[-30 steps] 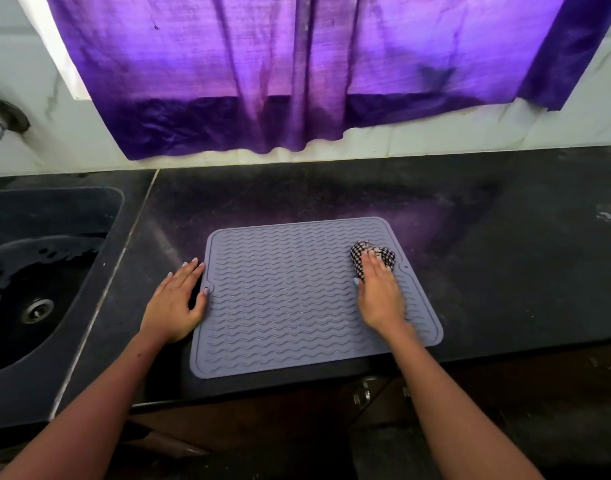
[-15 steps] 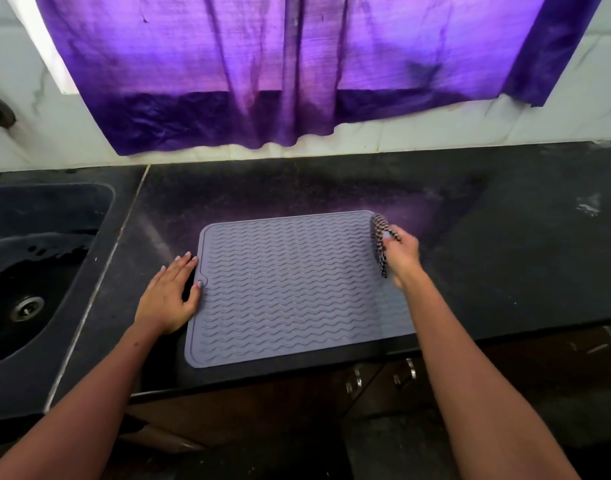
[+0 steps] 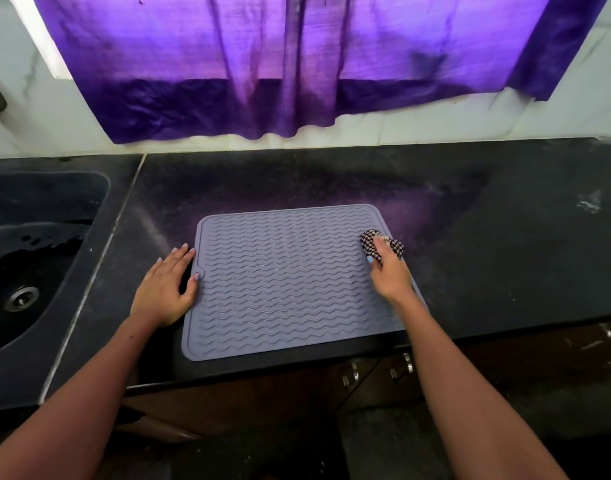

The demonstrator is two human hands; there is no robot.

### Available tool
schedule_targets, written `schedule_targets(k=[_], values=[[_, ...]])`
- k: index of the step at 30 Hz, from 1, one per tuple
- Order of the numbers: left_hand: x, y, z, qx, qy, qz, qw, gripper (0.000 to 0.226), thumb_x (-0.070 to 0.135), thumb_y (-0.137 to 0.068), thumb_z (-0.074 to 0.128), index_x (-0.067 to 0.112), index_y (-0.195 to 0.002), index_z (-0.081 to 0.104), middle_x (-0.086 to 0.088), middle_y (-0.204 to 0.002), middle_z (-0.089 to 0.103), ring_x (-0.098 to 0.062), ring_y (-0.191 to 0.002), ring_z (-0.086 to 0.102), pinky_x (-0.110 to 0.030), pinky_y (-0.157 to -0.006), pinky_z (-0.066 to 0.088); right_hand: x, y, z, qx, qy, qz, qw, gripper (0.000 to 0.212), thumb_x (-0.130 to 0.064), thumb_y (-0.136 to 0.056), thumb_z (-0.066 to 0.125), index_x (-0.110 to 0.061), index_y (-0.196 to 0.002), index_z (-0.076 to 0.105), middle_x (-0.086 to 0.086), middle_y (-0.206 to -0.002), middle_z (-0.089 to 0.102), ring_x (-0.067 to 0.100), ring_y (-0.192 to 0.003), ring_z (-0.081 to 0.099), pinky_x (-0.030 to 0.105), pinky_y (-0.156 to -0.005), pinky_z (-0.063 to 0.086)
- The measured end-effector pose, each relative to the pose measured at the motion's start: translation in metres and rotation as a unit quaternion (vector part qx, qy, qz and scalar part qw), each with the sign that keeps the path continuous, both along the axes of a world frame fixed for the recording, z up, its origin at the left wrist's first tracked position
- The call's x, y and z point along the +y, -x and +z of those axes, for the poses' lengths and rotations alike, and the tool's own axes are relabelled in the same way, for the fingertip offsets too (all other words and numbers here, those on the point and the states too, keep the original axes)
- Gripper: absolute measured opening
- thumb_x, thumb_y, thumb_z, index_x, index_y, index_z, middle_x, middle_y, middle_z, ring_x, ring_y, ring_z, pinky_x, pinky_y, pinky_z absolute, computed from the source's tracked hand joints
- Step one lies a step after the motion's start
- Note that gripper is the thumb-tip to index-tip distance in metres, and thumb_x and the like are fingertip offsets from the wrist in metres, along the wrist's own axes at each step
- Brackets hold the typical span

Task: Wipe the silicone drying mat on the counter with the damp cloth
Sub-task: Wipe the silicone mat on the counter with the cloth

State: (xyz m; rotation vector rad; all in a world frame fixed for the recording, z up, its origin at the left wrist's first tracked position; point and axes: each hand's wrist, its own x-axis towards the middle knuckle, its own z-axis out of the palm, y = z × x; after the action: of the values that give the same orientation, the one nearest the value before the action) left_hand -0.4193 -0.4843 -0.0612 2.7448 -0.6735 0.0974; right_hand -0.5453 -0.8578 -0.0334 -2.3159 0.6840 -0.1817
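Mat: your grey silicone drying mat (image 3: 290, 278) lies flat on the black counter (image 3: 487, 244), wavy ridges up, its near edge right along the counter's front lip
Left hand: your left hand (image 3: 167, 291) rests palm down on the counter at the mat's left edge, fingers straight and together, holding nothing; the thumb tip touches the mat's rim beside the small notch there
Right hand: your right hand (image 3: 389, 271) is over the mat's right side, fingers curled round the cloth, thumb out on the near left of the bundle
Cloth: the black-and-white checked cloth (image 3: 378, 244) is bunched into a wad in that right-hand grip, sitting at the mat's right edge in its far half; part of it pokes out past your fingertips, and whether it presses flat on the ridges or rides just above them, I cannot tell
Dampness: not something the view lets me call
Sink: a dark sink (image 3: 44, 258) sits to the left, well apart from the mat, with a round metal drain (image 3: 21, 298) in its bowl
Curtain: a purple curtain (image 3: 297, 64) hangs above the counter's back edge, throwing a violet sheen across the stone behind the mat
Wall: pale marbled tiles (image 3: 435, 128) run behind the counter
Below: metal cabinet handles (image 3: 376, 372) show under the counter's front edge, near your right forearm
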Motion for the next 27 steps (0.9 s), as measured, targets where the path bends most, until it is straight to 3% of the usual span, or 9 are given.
schedule_targets(k=[4,5,9,13,15,19,23,26,27], values=[[0.000,0.001,0.001,0.002,0.005,-0.002,1.000,0.084,0.060,-0.080,0.014,0.010,-0.145,0.034,-0.008,-0.153,0.030,-0.021,-0.143,0.024,-0.039,-0.119,0.015,-0.020,0.001,0.040,-0.066,-0.356,-0.117,0.925,0.039,-0.010,-0.096,0.045,-0.009,-0.135,0.048,0.008,-0.131,0.055,0.023,-0.114,0.055,0.037,-0.099,0.046],[0.000,0.001,0.001,0.002,0.007,-0.002,1.000,0.083,0.059,-0.080,0.014,0.010,-0.145,0.034,-0.008,-0.153,0.030,-0.021,-0.143,0.024,-0.039,-0.119,0.015,-0.022,0.004,0.045,-0.079,-0.343,-0.153,0.923,0.039,-0.011,-0.096,0.046,-0.009,-0.135,0.048,0.010,-0.131,0.056,0.024,-0.114,0.055,0.037,-0.099,0.045],[0.002,0.000,-0.002,0.004,0.005,-0.001,1.000,0.081,0.058,-0.081,0.016,0.011,-0.145,0.034,-0.008,-0.153,0.030,-0.021,-0.143,0.024,-0.039,-0.119,0.014,0.014,0.030,0.035,-0.060,-0.013,-0.194,0.979,0.046,-0.011,-0.094,0.046,-0.014,-0.140,0.040,0.011,-0.140,0.048,0.032,-0.126,0.044,0.038,-0.104,0.035],[0.002,-0.002,-0.003,0.004,0.007,0.000,1.000,0.072,0.051,-0.086,0.023,0.011,-0.145,0.033,-0.007,-0.153,0.030,-0.020,-0.144,0.023,-0.038,-0.119,0.014,0.042,0.055,-0.007,0.009,0.135,-0.078,0.988,0.057,-0.011,-0.094,0.044,-0.010,-0.147,0.024,0.007,-0.154,0.027,0.023,-0.141,0.026,0.036,-0.115,0.024],[0.002,-0.002,-0.004,0.004,0.004,0.001,1.000,0.069,0.048,-0.087,0.026,0.011,-0.145,0.033,-0.007,-0.154,0.030,-0.019,-0.144,0.023,-0.038,-0.119,0.013,0.033,0.057,-0.016,0.015,0.139,-0.043,0.989,0.059,-0.013,-0.096,0.042,-0.012,-0.149,0.017,0.002,-0.157,0.017,0.017,-0.144,0.016,0.031,-0.117,0.016],[0.002,-0.004,-0.006,0.001,0.001,0.001,1.000,0.069,0.047,-0.087,0.025,0.011,-0.145,0.032,-0.007,-0.154,0.029,-0.020,-0.144,0.022,-0.039,-0.119,0.013,0.008,0.058,-0.014,-0.020,0.023,-0.002,1.000,0.054,-0.014,-0.096,0.044,-0.020,-0.147,0.026,-0.004,-0.154,0.027,0.016,-0.140,0.027,0.029,-0.112,0.023],[0.001,0.001,-0.007,0.001,-0.019,0.022,1.000,0.072,0.050,-0.086,0.020,0.013,-0.146,0.031,-0.008,-0.155,0.026,-0.021,-0.145,0.020,-0.041,-0.118,0.011,-0.003,0.055,-0.004,-0.060,-0.136,-0.067,0.987,0.046,-0.014,-0.096,0.047,-0.019,-0.141,0.040,0.003,-0.145,0.043,0.019,-0.131,0.041,0.031,-0.110,0.030],[-0.001,0.010,-0.006,0.013,-0.010,0.066,0.998,0.072,0.051,-0.086,0.018,0.014,-0.146,0.033,-0.008,-0.156,0.024,-0.022,-0.145,0.018,-0.043,-0.118,0.010,-0.003,0.041,0.022,-0.159,-0.374,-0.209,0.889,0.044,-0.009,-0.097,0.044,-0.012,-0.140,0.041,0.010,-0.140,0.048,0.020,-0.122,0.050,0.029,-0.102,0.040],[-0.001,0.015,-0.006,0.017,-0.009,0.076,0.997,0.072,0.051,-0.086,0.017,0.015,-0.146,0.032,-0.008,-0.156,0.023,-0.022,-0.146,0.016,-0.044,-0.118,0.009,0.000,0.037,0.028,-0.194,-0.391,-0.259,0.862,0.044,-0.010,-0.097,0.044,-0.013,-0.141,0.041,0.010,-0.140,0.048,0.022,-0.122,0.050,0.031,-0.103,0.041]])
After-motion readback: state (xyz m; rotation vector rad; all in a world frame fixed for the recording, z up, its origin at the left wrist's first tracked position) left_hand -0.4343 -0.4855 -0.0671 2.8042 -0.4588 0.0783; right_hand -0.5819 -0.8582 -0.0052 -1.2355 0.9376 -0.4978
